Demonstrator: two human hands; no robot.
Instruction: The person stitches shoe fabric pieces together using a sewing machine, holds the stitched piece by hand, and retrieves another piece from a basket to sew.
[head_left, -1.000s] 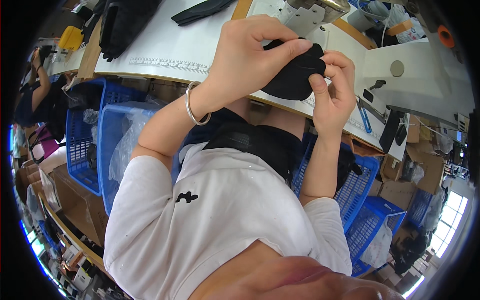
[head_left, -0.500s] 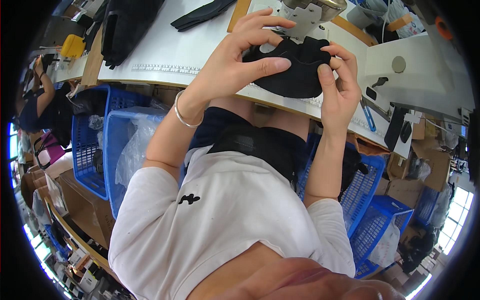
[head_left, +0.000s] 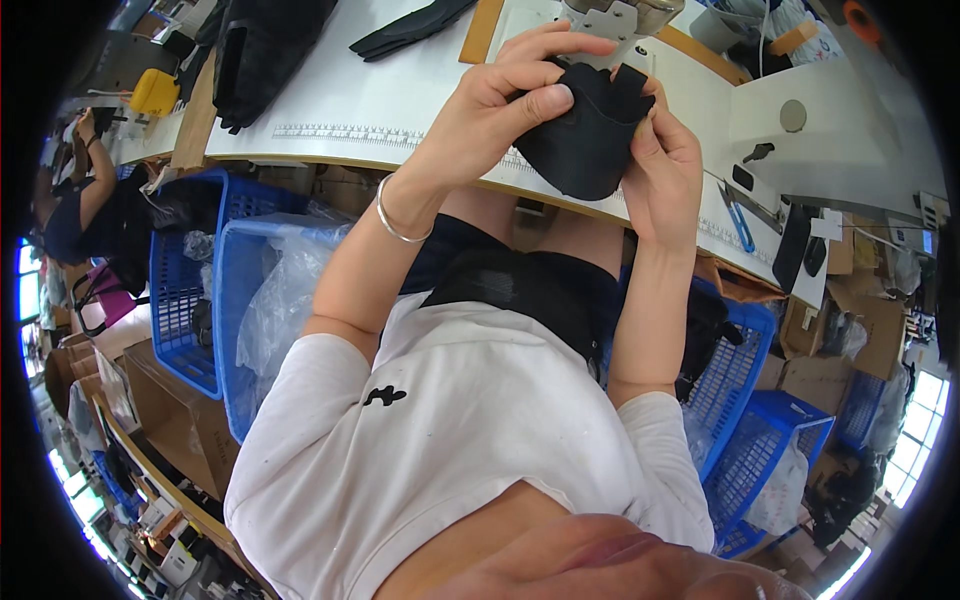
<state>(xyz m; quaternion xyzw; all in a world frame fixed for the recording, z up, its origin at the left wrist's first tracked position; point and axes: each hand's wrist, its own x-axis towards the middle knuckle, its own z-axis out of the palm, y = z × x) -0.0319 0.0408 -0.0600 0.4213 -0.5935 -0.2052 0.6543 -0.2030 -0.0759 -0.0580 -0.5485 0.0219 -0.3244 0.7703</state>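
Observation:
A black fabric piece point(head_left: 580, 145) with a curved lower edge is held up between both hands, just in front of the sewing machine head point(head_left: 612, 25). My left hand point(head_left: 520, 95) grips its left side, thumb on the near face and fingers behind. On its right edge, my right hand point(head_left: 664, 150) pinches the cloth between thumb and fingers. A narrow black flap stands up at the piece's top right. The far side of the fabric and some fingertips are hidden.
A long black strip point(head_left: 410, 30) and a black bag-like item point(head_left: 262, 60) lie on the white table point(head_left: 350, 95). Blue-handled snips point(head_left: 740, 222) rest at the right. Blue baskets point(head_left: 225, 330) flank my legs. Another person's arm point(head_left: 95, 180) shows at far left.
Both hands have drawn closer together, and the fabric between them is now bent narrower and more curved. The right hand has turned inward along the edge.

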